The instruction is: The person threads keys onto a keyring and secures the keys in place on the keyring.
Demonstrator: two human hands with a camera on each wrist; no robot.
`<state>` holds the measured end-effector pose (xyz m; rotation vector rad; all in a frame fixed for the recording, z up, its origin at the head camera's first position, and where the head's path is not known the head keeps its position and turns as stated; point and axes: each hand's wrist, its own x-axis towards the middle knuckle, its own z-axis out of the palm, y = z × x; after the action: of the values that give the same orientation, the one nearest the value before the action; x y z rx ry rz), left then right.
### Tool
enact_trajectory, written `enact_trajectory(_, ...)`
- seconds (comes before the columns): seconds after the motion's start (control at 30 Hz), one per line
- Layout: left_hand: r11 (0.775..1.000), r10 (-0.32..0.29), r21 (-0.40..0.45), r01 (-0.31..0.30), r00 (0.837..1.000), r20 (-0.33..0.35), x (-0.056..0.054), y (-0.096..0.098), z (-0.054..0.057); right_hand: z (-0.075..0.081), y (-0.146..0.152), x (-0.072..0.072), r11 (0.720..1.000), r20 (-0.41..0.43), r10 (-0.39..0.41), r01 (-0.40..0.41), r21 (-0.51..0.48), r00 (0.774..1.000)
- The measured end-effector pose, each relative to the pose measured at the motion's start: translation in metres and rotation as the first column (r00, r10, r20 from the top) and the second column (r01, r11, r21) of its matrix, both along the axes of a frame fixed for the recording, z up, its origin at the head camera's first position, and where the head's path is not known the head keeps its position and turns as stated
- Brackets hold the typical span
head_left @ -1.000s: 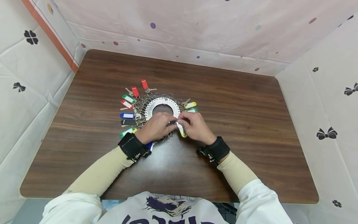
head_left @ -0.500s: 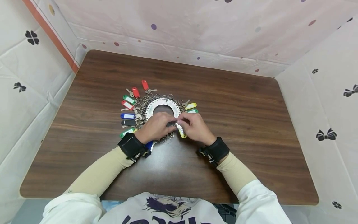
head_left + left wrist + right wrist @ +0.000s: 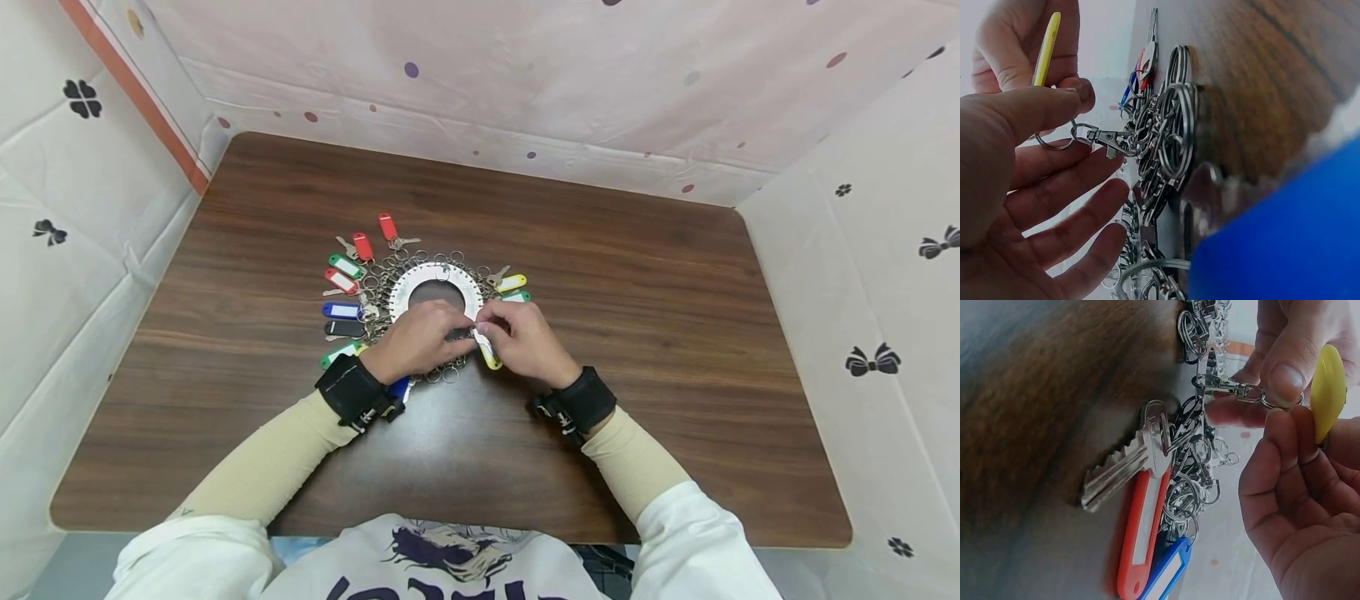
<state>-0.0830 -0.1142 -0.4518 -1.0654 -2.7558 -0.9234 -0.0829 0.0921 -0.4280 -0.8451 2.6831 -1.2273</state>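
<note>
A flat silver metal hoop (image 3: 471, 287) lies on the table, fringed with small swivel clasps and split rings. At its near right side my left hand (image 3: 420, 337) pinches a split ring (image 3: 1054, 145) between thumb and index finger. That ring joins a swivel clasp (image 3: 1107, 139) hooked toward the hoop; the other left fingers spread beneath it. My right hand (image 3: 528, 343) pinches a yellow key tag (image 3: 1329, 394) close to the same ring, its fingertips meeting the left thumb. The hands partly hide where tag and ring meet.
Around the hoop's left side fan several tags with keys, among them a red tag (image 3: 387, 225), a blue tag (image 3: 342, 310) and a black tag (image 3: 343, 328). At the right lie another yellow tag (image 3: 512, 282) and a green tag (image 3: 517, 296). The wooden table (image 3: 675, 333) meets curtained walls.
Both hands stay at the same spot on the hoop, with only slight finger movement. The yellow key tag hangs almost unchanged, and the other tags have not moved.
</note>
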Motion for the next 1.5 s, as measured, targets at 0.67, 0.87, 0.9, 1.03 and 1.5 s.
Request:
enact_trajectory(0.67,0.995,0.032,0.091,-0.029,0.999,-0.034,0.0028,0.0004,0.0024,-0.0022,0.0021,-0.0004,1.0,-0.029,0.012,-0.012,-0.015,1.0)
enact_trajectory(0.87,1.0,-0.014,0.015,0.014,1.0,-0.006,-0.0006,0.0003,0.003,-0.0009,0.0021,0.0001,1.0,-0.026,0.027,-0.026,0.006,0.999)
enact_trajectory(0.9,1.0,-0.017,0.011,0.017,1.0,-0.005,-0.0008,0.0004,0.0031,-0.0007,0.0021,0.0001,1.0,-0.024,0.026,-0.026,0.003,0.999)
enact_trajectory(1.03,1.0,0.0,-0.001,0.0,1.0,-0.012,0.0006,0.002,0.0036,-0.0012,0.0021,0.0,1.0,-0.027,0.017,-0.017,-0.007,0.999)
enact_trajectory(1.5,0.999,0.041,0.036,-0.04,0.998,-0.037,0.0057,0.005,0.001,-0.003,0.002,0.0002,0.999,-0.036,0.0,-0.001,-0.032,0.999)
